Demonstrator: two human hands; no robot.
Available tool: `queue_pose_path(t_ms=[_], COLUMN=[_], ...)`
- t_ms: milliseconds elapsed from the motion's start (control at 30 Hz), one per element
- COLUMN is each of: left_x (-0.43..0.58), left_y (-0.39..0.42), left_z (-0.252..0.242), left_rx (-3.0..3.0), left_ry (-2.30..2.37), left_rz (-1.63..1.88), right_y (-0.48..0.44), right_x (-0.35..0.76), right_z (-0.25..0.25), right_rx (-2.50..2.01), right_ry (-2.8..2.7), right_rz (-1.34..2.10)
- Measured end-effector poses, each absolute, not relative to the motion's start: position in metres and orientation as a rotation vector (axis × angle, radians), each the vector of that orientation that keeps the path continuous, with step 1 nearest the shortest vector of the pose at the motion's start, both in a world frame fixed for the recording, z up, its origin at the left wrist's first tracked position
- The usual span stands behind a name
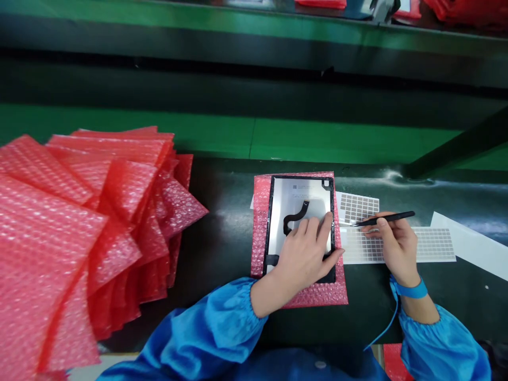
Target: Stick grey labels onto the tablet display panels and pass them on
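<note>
A tablet screen (283, 198) lies back side up, showing a silvery plate, a black frame and a curved black flex cable (294, 217). Beneath it is a pink bubble-wrap bag (260, 227). My left hand (304, 248) rests on the screen, fingers spread, with the index fingertip at its right edge. To the right, my right hand (397, 246) pinches black tweezers (391, 217), their tips pointing left over the sticker sheets. One small sheet of square stickers (359, 208) lies behind the tips, and a longer sticker sheet (434, 244) runs under my right hand.
A tall, loose pile of pink bubble-wrap bags (87, 211) covers the left of the dark table (222, 211). White paper (476, 246) lies at the far right. A green shelf edge (198, 24) crosses the back, with more red bags (472, 13) on it. A blue wrist strap (413, 289) trails a cord.
</note>
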State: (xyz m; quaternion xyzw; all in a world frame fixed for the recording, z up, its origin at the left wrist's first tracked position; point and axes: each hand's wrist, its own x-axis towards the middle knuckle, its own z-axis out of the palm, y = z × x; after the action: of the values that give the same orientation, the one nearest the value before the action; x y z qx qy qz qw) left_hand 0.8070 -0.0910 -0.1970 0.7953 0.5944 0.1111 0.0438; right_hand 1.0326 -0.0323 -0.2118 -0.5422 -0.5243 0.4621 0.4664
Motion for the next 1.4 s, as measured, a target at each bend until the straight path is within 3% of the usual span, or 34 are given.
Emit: queue_pose_path(t_ms=[267, 600, 1400], left_x=[0.804, 0.812, 0.812], left_y=[-0.086, -0.114, -0.119], left_z=[-0.194, -0.191, -0.182], left_rx=[2.505, 2.575, 2.674], left_ry=[1.864, 1.457, 1.388], left_rz=[0.185, 0.488, 0.257], right_y=[-0.032, -0.036, -0.052], right_x=[1.031, 1.027, 1.038], right_z=[-0.215, -0.207, -0.199], right_rx=[-1.315, -1.267, -1.326], right_ry=[-1.257, -1.303, -1.579], right_rz=[1.156, 1.12, 1.145])
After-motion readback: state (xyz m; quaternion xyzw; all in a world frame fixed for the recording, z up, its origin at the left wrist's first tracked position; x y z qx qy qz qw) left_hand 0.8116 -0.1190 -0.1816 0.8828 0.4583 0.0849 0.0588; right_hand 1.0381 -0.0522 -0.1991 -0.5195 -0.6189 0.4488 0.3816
